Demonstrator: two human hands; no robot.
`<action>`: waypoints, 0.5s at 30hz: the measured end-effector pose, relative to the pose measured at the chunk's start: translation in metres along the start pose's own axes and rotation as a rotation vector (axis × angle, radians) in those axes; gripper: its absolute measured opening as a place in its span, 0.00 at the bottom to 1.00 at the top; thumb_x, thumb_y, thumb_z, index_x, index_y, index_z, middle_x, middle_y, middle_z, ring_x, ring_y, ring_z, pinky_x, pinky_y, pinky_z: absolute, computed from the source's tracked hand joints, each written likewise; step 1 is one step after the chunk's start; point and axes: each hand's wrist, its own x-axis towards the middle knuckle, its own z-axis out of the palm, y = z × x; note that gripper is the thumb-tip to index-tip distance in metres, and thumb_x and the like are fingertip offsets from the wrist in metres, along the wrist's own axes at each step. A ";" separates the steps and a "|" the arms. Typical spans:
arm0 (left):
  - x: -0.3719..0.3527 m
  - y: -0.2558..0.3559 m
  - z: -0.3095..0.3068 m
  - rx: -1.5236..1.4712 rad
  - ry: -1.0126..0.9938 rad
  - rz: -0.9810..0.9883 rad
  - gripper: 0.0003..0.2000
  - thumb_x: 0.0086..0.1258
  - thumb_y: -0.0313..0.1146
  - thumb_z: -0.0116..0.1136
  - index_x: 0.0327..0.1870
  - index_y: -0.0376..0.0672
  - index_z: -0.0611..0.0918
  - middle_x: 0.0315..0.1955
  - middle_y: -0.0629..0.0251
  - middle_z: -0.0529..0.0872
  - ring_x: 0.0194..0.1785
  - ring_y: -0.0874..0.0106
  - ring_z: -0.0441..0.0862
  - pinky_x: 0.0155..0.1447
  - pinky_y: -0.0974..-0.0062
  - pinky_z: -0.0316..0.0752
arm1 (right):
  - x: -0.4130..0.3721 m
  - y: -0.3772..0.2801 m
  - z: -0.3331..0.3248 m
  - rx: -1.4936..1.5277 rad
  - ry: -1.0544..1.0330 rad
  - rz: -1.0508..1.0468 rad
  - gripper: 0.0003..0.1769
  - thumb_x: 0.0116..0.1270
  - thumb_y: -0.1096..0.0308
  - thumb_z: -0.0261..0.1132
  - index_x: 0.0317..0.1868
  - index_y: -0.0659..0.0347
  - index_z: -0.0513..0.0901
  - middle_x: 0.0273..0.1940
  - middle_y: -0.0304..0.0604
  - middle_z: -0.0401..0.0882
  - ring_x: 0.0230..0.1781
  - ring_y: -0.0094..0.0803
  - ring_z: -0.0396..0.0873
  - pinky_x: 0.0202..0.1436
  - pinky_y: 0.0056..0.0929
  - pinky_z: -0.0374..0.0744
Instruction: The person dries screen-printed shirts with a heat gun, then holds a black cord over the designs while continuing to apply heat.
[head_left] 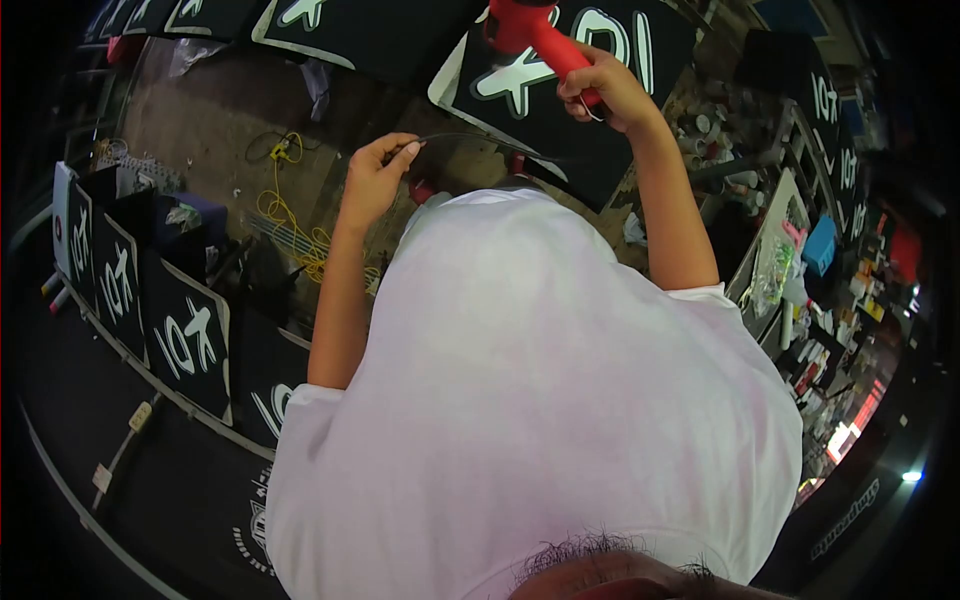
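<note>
My right hand [612,92] is closed around the handle of a red hair dryer [556,50], whose barrel is partly cut off by the top edge of the view. It is held over a black printed panel [580,130] with large white lettering. My left hand [378,180] pinches a thin dark cord [455,136] between thumb and fingers. From there the cord curves rightward across the front of my body, toward the panel, where it blurs into the dark. Whether it joins the dryer cannot be made out.
More black lettered panels [188,335] stand in a row on the left, and others [330,30] lie along the top. A yellow cable [300,230] is tangled on the brown floor [225,105]. Cluttered items, including a blue container [820,245], fill the right side.
</note>
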 end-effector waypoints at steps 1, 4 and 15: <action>0.000 0.006 0.012 0.006 0.012 -0.005 0.11 0.76 0.34 0.66 0.49 0.35 0.89 0.30 0.73 0.85 0.34 0.82 0.77 0.40 0.80 0.74 | -0.003 -0.001 -0.003 0.002 -0.014 -0.001 0.34 0.53 0.75 0.66 0.64 0.67 0.73 0.27 0.40 0.75 0.17 0.25 0.73 0.20 0.25 0.71; 0.005 0.036 0.054 -0.025 0.056 0.008 0.10 0.75 0.33 0.67 0.47 0.35 0.89 0.29 0.73 0.85 0.33 0.84 0.76 0.39 0.80 0.73 | -0.007 -0.002 -0.004 -0.072 -0.118 -0.061 0.44 0.49 0.76 0.65 0.72 0.67 0.72 0.26 0.37 0.74 0.16 0.25 0.73 0.19 0.24 0.70; -0.002 0.043 0.149 -0.140 0.156 -0.068 0.10 0.75 0.32 0.67 0.47 0.33 0.88 0.30 0.71 0.86 0.34 0.83 0.78 0.41 0.81 0.74 | 0.012 0.001 -0.032 -0.051 -0.404 0.063 0.49 0.46 0.77 0.63 0.76 0.66 0.70 0.24 0.38 0.75 0.16 0.25 0.73 0.19 0.24 0.72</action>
